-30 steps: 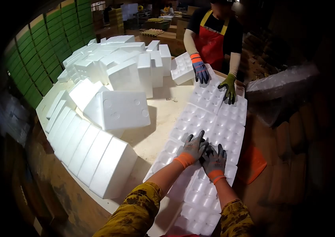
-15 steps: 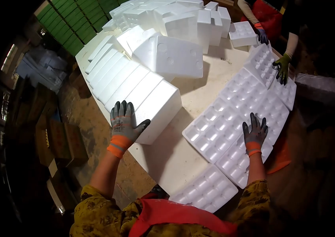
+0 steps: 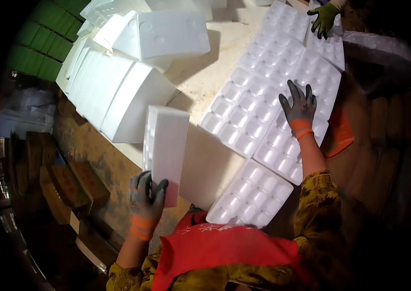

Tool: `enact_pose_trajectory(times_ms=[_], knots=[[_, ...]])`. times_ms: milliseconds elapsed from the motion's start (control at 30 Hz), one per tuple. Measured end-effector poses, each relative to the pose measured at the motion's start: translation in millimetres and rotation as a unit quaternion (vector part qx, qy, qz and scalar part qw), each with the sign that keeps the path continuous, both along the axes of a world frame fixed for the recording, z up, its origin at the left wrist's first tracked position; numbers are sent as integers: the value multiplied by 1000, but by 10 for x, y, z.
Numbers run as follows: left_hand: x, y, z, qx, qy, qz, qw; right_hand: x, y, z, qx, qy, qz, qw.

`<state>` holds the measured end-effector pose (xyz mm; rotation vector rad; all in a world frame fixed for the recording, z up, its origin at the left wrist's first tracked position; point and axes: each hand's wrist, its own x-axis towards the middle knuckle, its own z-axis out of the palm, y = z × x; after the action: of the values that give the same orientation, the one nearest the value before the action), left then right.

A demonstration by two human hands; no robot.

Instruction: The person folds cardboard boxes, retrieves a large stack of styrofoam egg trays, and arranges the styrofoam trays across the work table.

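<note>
My left hand (image 3: 146,200), in a grey glove with an orange cuff, grips the lower end of a white foam tray (image 3: 170,150), standing on its edge. The tray's cupped side faces left. Just beyond it, a leaning row of similar white foam trays (image 3: 100,92) runs along the table's left side. On the right, my right hand (image 3: 301,106), gloved the same way, lies with fingers spread on the laid-out white foam trays (image 3: 256,109), whose square hollows face up. Closest to me is another hollow-side-up foam tray (image 3: 250,194).
A co-worker's green-gloved hand (image 3: 324,19) reaches over the trays at the far right. More foam pieces (image 3: 171,34) stand at the back of the pale table (image 3: 205,167). Cardboard boxes (image 3: 67,184) sit on the floor at left, near green stacked crates (image 3: 40,43).
My left hand has pulled one foam tray off the near end of the row and toward me, upright. My right hand stays spread on the trays. The view has shifted.
</note>
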<state>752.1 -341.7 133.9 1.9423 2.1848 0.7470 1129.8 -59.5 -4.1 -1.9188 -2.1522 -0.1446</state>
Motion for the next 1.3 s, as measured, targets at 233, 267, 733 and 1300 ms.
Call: enact_pose_trajectory(times_ms=[233, 267, 733, 1300], knots=[[340, -770, -316, -82, 74, -99, 989, -13, 5, 9, -18, 9, -6, 1000], [441, -672, -395, -95, 61, -110, 988, -12, 3, 6, -25, 7, -7, 1000], [958, -454, -951, -36, 40, -211, 976, -36, -24, 87, -48, 9, -21, 999], [1173, -236, -1087, -99, 71, -286, 951, -52, -45, 120, -78, 26, -48, 996]])
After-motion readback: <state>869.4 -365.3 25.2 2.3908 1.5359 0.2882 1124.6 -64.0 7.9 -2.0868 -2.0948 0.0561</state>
